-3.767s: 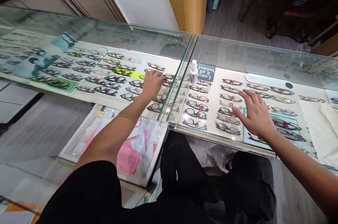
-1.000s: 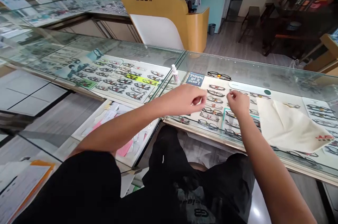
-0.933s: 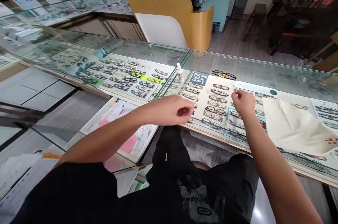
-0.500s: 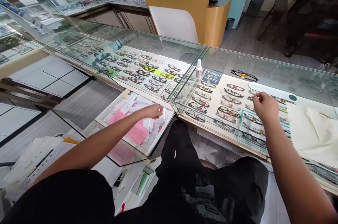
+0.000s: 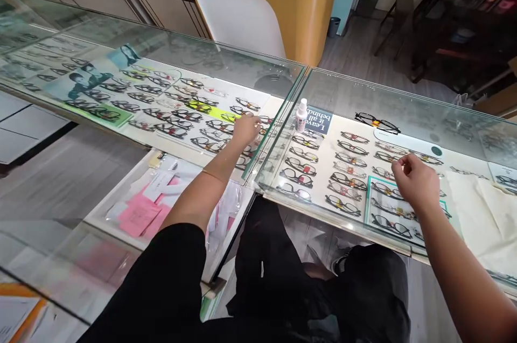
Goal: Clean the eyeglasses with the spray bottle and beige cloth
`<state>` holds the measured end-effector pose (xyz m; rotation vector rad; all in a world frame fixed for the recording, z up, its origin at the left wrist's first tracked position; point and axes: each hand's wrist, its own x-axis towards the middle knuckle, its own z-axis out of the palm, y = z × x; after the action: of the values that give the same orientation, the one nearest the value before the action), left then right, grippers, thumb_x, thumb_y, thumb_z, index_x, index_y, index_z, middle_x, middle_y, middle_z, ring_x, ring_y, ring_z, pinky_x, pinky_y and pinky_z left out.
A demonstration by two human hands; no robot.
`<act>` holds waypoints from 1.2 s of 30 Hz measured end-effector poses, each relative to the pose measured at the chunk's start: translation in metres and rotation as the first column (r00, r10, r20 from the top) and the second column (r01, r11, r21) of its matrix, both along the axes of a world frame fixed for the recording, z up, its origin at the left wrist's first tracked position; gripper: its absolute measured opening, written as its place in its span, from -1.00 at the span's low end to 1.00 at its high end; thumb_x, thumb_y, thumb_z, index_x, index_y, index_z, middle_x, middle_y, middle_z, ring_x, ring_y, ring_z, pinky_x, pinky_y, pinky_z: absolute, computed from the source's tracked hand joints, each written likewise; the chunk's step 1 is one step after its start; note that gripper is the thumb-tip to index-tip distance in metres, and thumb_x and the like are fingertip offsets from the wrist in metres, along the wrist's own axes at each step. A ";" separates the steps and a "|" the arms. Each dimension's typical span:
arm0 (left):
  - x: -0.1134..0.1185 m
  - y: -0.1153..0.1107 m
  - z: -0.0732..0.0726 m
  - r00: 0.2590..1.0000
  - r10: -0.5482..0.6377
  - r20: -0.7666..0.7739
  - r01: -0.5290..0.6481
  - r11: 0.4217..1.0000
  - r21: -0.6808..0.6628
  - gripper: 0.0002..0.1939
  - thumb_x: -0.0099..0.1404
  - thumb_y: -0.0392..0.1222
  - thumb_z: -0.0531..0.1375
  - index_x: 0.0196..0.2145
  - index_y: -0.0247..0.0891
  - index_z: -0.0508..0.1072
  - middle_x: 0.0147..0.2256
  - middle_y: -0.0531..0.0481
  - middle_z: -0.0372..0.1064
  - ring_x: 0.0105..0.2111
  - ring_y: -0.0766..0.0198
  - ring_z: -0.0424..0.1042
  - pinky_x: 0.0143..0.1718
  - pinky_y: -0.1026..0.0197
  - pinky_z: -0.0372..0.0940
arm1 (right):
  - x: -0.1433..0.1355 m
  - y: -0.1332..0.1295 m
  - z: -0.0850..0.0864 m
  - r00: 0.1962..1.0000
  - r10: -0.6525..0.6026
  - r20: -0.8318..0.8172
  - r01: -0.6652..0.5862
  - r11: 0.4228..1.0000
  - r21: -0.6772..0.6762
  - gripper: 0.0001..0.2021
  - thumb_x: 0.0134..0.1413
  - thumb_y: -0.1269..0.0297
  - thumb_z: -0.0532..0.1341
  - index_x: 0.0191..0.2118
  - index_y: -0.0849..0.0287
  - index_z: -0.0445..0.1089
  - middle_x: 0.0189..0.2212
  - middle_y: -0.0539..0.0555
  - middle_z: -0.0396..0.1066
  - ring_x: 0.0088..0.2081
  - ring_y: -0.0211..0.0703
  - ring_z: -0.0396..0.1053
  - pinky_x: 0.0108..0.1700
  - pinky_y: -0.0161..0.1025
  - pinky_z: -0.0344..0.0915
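Black glasses point(image 5: 377, 123) slant far-left to near-right beyond the curled right hand point(image 5: 417, 180); left hand point(image 5: 246, 130) curls too, contents unclear.

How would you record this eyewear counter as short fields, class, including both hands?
left hand: over left glass case; grip contents unclear
right hand: fingers curled over right case; grip contents unclear
bottle: white, upright, near the cases' seam
glasses: black pair, orange tag, beyond right hand
cloth: cream, beside right hand
papers: pink, lower left
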<state>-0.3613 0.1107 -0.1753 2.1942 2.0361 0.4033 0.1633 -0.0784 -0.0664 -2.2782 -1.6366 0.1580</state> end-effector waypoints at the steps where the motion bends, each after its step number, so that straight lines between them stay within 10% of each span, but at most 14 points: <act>1: 0.005 0.012 -0.003 1.000 -0.013 0.002 0.013 1.000 0.012 -0.67 0.45 -0.19 0.18 0.02 -0.21 0.70 0.09 -0.28 0.57 0.16 -0.16 0.45 0.15 -0.06 0.29 | -0.001 -0.001 0.001 1.000 -0.006 -0.001 0.006 1.000 -0.003 -0.79 0.27 0.04 0.19 -0.32 0.02 0.31 -0.53 -0.01 0.33 -0.47 -0.08 0.20 -0.32 -0.10 0.07; 10: 0.029 0.080 -0.026 0.967 -0.109 -0.228 0.094 0.993 -0.073 -0.54 0.43 -0.35 0.08 0.08 -0.34 0.72 0.12 -0.48 0.48 0.26 -0.35 0.31 0.23 -0.22 0.13 | -0.005 -0.003 0.006 0.999 -0.047 0.021 0.047 0.999 -0.017 -0.76 0.22 -0.01 0.18 -0.36 0.02 0.30 -0.54 -0.01 0.31 -0.48 -0.08 0.22 -0.34 -0.10 0.10; 21: 0.033 0.080 -0.012 0.959 -0.130 -0.253 0.111 0.990 -0.088 -0.56 0.45 -0.31 0.05 0.01 -0.35 0.72 0.07 -0.49 0.52 0.19 -0.33 0.33 0.15 -0.18 0.16 | -0.008 -0.002 0.005 1.000 0.000 0.013 0.000 1.000 0.029 -0.77 0.25 0.05 0.18 -0.37 0.03 0.27 -0.56 -0.01 0.31 -0.49 -0.10 0.19 -0.32 -0.14 0.05; 26: 0.022 0.035 0.013 0.957 -0.113 -0.268 0.112 0.994 -0.020 -0.58 0.60 -0.13 0.04 0.08 -0.22 0.69 0.11 -0.33 0.50 0.22 -0.21 0.29 0.15 -0.12 0.16 | -0.007 0.000 0.004 1.000 0.003 0.017 -0.003 1.000 0.011 -0.77 0.26 0.06 0.17 -0.37 0.03 0.26 -0.56 0.00 0.32 -0.49 -0.10 0.17 -0.32 -0.15 0.01; 36: -0.038 -0.129 0.040 0.948 -0.107 -0.299 0.065 0.987 -0.146 -0.63 0.53 -0.03 0.10 -0.02 -0.19 0.68 0.00 -0.33 0.59 0.16 -0.24 0.46 0.19 -0.12 0.28 | -0.008 0.006 0.003 0.994 0.070 0.090 -0.070 0.998 -0.004 -0.82 0.30 0.14 0.13 -0.32 0.06 0.35 -0.54 0.07 0.37 -0.47 -0.03 0.18 -0.27 -0.13 0.00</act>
<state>-0.3997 -0.0188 -0.1356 2.3722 2.0266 -0.0906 0.1553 -0.0722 -0.0637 -2.2599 -1.7627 0.0740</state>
